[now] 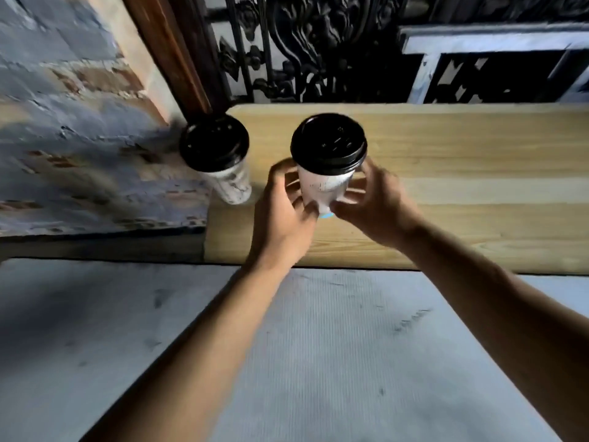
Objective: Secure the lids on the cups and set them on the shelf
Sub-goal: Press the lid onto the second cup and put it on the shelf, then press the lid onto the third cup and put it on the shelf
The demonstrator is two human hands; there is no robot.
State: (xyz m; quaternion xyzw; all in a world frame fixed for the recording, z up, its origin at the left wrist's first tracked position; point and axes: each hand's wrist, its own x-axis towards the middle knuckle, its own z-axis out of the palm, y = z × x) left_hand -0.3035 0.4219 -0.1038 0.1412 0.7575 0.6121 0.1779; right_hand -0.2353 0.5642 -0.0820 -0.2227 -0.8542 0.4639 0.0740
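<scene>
A white paper cup [323, 186] with a black lid [329, 143] on top stands over the light wooden shelf [462, 186]. My left hand [283, 212] wraps its left side and my right hand [376, 202] wraps its right side, fingers curled around the lower wall. Whether the cup's base touches the shelf is hidden by my fingers. A second white cup [232, 186] with a black lid [214, 142] stands at the shelf's left end, apart from my hands.
A painted brick wall [79, 138] runs along the left of the shelf. Black ornate ironwork [302, 49] and a pale frame [478, 43] rise behind the shelf. Grey floor [318, 362] lies below the shelf's front edge.
</scene>
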